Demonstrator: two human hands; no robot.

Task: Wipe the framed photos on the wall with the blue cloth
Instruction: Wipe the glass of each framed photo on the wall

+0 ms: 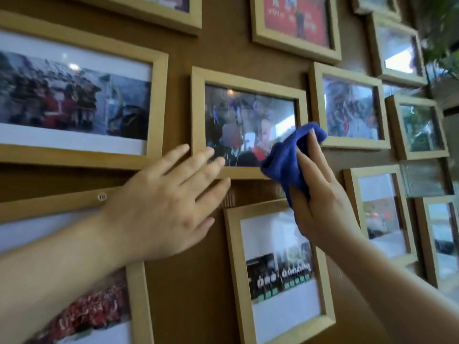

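A small framed photo in a light wooden frame hangs at the middle of the brown wall. My right hand holds the bunched blue cloth against the frame's lower right corner, covering part of the glass and the bottom rail. My left hand lies flat with fingers spread, its fingertips resting on the frame's lower left corner and bottom rail. The photo behind the glass is blurred, and the cloth hides its right lower part.
Several more wooden-framed photos surround it: a wide one to the left, one to the right, a red one above, a tall one below. A green plant shows at the far right.
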